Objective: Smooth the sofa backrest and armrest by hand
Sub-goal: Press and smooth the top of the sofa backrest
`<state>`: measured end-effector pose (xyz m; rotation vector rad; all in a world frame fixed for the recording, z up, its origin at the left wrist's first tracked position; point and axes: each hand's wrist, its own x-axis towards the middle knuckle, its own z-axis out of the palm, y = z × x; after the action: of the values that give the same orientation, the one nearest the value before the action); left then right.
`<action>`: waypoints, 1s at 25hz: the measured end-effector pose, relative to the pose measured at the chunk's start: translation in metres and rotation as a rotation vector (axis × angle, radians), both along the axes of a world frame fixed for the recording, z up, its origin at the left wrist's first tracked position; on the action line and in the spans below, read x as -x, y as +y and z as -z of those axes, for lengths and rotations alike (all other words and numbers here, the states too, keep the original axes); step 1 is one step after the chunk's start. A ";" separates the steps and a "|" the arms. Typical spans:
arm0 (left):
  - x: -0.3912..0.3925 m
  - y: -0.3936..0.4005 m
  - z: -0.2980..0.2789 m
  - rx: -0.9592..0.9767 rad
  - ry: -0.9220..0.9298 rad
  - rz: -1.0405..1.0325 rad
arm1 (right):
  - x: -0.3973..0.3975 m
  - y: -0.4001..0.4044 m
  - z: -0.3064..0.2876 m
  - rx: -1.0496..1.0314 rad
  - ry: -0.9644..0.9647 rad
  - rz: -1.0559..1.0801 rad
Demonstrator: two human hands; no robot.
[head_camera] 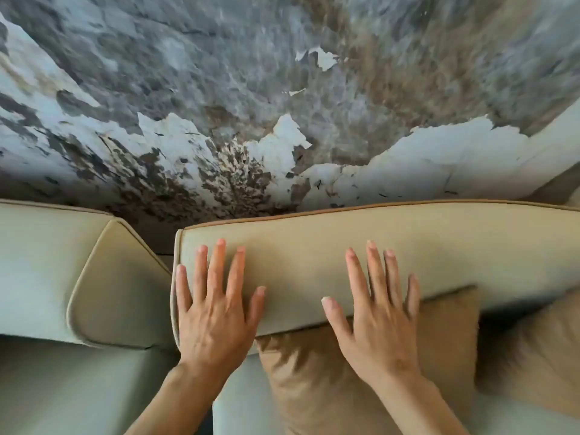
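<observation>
While both our hands lie flat on the backrest (314, 246), its long axis runs left to right across the view, so any smoothing stroke has to travel sideways along it. Our left hand (216, 309) sits at the cushion's left end, little finger just beside the piped corner. Our right hand (376, 312) rests nearer the middle, with a long bare stretch of fabric reaching away to its right. Each palm is fully spread, fingers splayed and pointing toward the wall (282, 89), gripping nothing, only pressing on cloth.

We judge the right hand is the one with room to sweep outward; the left has almost run out of cushion.

To the left, past a narrow gap, we see the rounded, piped end of another beige cushion (119, 287); whether it is the armrest or a second backrest we cannot tell. It is well within reach of the left hand.

We read the backrest as a pale beige woven cover, matte and taut, with a tan piping along its top edge and few visible creases. A softer tan pillow (314, 387) is tucked under its front edge, partly beneath our right wrist. Behind, the wall shows peeling, stained paint.
</observation>
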<state>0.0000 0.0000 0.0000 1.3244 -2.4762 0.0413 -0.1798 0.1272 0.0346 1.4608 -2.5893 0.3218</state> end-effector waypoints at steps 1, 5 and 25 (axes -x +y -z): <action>0.006 -0.005 0.008 0.025 -0.001 -0.010 | 0.004 -0.010 0.012 -0.002 -0.020 -0.006; 0.015 -0.014 0.039 0.149 0.046 -0.045 | 0.017 -0.035 0.062 0.075 -0.001 -0.029; 0.083 -0.114 0.042 0.243 0.086 0.034 | 0.074 -0.123 0.082 0.210 0.144 0.107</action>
<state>-0.0830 -0.1137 -0.0421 1.1573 -2.3355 0.2625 -0.2539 0.0046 -0.0472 1.2241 -2.4246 0.4423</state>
